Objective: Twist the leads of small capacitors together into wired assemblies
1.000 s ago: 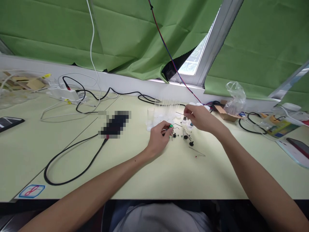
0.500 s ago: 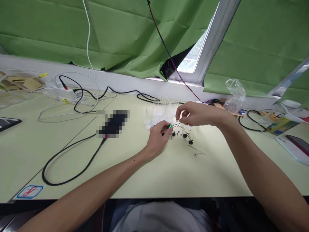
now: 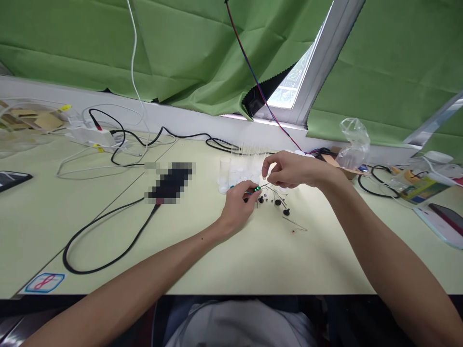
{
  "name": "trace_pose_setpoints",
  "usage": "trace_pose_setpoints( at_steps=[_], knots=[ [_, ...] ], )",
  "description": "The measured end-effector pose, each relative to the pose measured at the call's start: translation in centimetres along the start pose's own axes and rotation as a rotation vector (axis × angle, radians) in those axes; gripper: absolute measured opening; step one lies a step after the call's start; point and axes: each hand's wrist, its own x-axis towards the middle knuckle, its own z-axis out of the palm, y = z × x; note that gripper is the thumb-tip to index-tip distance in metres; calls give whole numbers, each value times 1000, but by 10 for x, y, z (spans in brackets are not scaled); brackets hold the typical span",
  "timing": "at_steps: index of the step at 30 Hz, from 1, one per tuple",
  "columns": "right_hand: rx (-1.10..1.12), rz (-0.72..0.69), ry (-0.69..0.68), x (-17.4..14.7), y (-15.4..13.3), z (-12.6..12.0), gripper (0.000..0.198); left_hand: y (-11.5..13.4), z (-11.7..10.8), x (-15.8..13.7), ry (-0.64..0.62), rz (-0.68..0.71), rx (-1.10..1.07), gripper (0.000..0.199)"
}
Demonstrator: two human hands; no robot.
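Note:
My left hand (image 3: 237,205) is closed, thumb and fingers pinching a small shiny green piece (image 3: 257,188). From that piece a thin dark rod (image 3: 265,185) runs toward the fingertips of my right hand (image 3: 289,168). Bent over just above the table, my right hand has its thumb and fingers drawn together; whatever lies between them is too small to tell. Below and between the hands are several small black round parts (image 3: 286,212), thin metal rods and tiny pieces. Nearer to me lie a bent metal wire (image 3: 295,223) and a tiny reddish piece (image 3: 292,232).
Clear plastic containers (image 3: 224,168) stand just behind my hands. A black cable (image 3: 108,271) loops to a blurred-out dark device (image 3: 170,183) at left. At right are a clear plastic bag (image 3: 352,149), a box and phones. A white power strip (image 3: 90,137) sits at back left.
Both hands hold nearly the same pose. The green piece in my left hand has shifted very slightly, while the view itself has moved a little.

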Motion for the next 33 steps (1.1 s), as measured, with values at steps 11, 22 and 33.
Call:
trace_pose_setpoints(
  at_steps=[11, 22, 33],
  knots=[
    [44, 56, 3, 2, -5, 3, 18, 2, 0, 0, -8, -27, -18, 8],
    [-15, -38, 79, 16, 2, 8, 25, 0, 0, -1, -21, -32, 23, 10],
    [32, -72, 118, 15, -6, 17, 30, 3, 0, -2, -50, -114, -55, 10]
  ],
)
